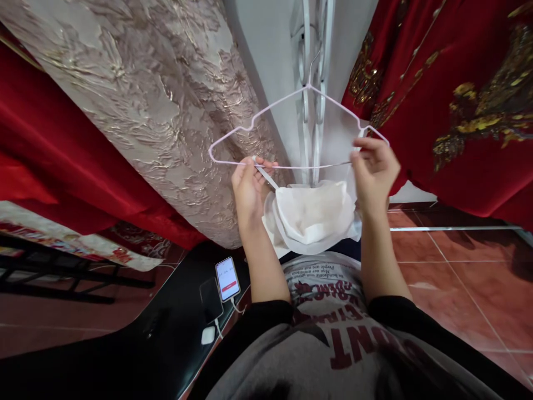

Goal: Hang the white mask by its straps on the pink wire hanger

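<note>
A pale pink clothes hanger (278, 104) hangs by its metal hook from a white rack in front of me. Below its bottom bar is a white garment (312, 216) with thin straps. My left hand (249, 189) pinches one strap (266, 176) beside the left part of the bar, its other fingers partly spread behind. Over the hanger's right notch runs the other strap (362, 132). The fingers of my right hand (372, 175) are curled closed around that strap, near the hanger's right end; they are slightly blurred and partly hide it.
Behind the hanger stands a white metal rack (306, 144). A beige textured fabric (166, 100) hangs at left, and red embroidered fabric (466, 100) hangs at right. On a black seat (166, 328) lie two phones with cables, one a lit phone (227, 279), and a small white case (208, 335).
</note>
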Motion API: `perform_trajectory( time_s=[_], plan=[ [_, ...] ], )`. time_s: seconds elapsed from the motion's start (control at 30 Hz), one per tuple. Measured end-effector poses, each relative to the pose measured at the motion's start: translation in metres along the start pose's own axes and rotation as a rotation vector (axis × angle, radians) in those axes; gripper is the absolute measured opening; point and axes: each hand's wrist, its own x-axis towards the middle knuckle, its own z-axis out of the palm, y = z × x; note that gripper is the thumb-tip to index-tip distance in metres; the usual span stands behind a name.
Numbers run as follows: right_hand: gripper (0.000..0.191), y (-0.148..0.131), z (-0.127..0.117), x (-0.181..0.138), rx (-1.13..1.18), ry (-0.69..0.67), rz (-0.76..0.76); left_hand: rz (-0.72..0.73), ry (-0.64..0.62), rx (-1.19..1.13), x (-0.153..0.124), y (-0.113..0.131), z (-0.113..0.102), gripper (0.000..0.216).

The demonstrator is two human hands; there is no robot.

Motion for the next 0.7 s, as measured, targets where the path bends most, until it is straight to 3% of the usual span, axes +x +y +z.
perform_trajectory(
  time_s=[0.03, 0.1, 0.23, 0.5, 0.63, 0.7],
  plan=[
    [0.027, 0.009, -0.006, 0.003, -0.029, 0.091, 0.061, -0.003, 0.007, -0.007, 0.001, 0.000, 0.000, 0.029],
    [0.028, 0.023, -0.018, 0.010, -0.055, 0.120, 0.177, -0.006, 0.018, -0.016, 0.002, -0.001, 0.000, 0.030],
    [0.020, 0.027, -0.025, 0.020, -0.010, -0.119, 0.282, -0.014, 0.034, -0.013, 0.001, 0.000, 0.001, 0.030],
    [0.019, -0.001, -0.020, 0.057, 0.134, -0.048, 0.114, -0.066, 0.044, 0.036, 0.002, 0.005, -0.002, 0.033],
    [0.045, 0.014, -0.031, 0.064, 0.059, 0.003, 0.096, -0.067, 0.019, 0.017, 0.000, 0.005, -0.001, 0.033],
    [0.056, 0.026, -0.038, 0.056, -0.006, 0.095, 0.120, -0.081, 0.015, 0.010, -0.001, 0.007, -0.001, 0.033]
  ],
)
